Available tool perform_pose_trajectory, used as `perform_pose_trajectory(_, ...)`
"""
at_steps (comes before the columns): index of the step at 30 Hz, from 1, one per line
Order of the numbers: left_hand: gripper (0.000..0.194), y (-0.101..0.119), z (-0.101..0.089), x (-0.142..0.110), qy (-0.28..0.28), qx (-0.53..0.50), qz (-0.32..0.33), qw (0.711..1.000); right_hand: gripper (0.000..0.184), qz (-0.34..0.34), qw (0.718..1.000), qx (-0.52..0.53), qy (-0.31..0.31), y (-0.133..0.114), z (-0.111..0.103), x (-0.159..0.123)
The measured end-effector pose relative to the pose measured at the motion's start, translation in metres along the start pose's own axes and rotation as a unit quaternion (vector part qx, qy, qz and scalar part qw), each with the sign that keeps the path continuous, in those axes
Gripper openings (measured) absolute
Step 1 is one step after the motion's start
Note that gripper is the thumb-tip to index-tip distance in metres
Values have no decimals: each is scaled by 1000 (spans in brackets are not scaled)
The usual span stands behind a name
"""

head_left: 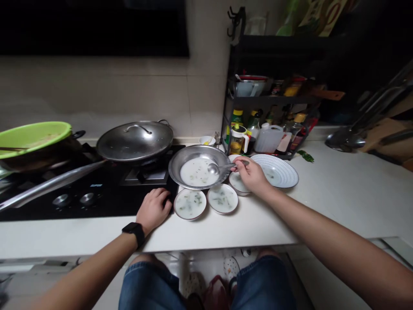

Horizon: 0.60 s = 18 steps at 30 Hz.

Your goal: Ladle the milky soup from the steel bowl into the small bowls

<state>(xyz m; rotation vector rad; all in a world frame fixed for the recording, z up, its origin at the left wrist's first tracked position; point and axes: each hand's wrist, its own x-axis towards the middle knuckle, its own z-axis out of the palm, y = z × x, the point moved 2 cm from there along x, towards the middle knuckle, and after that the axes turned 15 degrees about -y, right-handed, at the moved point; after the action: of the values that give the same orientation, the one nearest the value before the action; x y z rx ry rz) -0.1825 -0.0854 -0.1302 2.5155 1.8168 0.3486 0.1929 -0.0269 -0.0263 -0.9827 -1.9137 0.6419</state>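
Note:
My right hand (253, 175) is closed around the handle of a metal spoon (213, 168). The spoon's bowl is over the right part of a wide steel basin (174, 171), which holds a milky white soup with bits in it. My left hand (154, 211), wearing a black watch, rests palm down at the front edge of the stove, fingers loosely bent and holding nothing. Two small bowls of white soup with green bits, a left one (190, 204) and a right one (223, 199), stand before the basin. A third small bowl (238, 184) is partly hidden by my right hand.
A patterned plate (288, 174) lies right of the bowls. On the black stove (112, 193) are a lidded wok (135, 140), its long handle (54, 183) reaching left, and a green strainer basket (61, 129). A rack (274, 100) with bottles stands behind.

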Motion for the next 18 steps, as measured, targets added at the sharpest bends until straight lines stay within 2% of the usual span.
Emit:
perform_pose_trajectory(3, 30, 2, -1, 0, -3, -5, -4, 1000, 23, 98, 989, 105, 28, 10, 12, 8)
perform_pose_trajectory(6, 30, 3, -2, 0, -6, -7, -3, 1000, 13, 226, 942, 236, 82, 14, 18, 10)
perform_pose_trajectory(8, 29, 4, -3, 0, -2, -11, -3, 1000, 13, 278, 908, 296, 106, 13, 20, 11)
perform_pose_trajectory(10, 30, 4, -3, 0, 1, -16, -3, 1000, 14, 291, 894, 321, 112, 9, 21, 11)
perform_pose_trajectory(13, 30, 4, -4, 0, 0, -16, -2, 1000, 15, 288, 889, 337, 119, 3, 17, 11)
perform_pose_trajectory(18, 31, 3, -3, 0, -4, -13, -4, 1000, 10, 272, 890, 336, 148, -6, -6, 13)
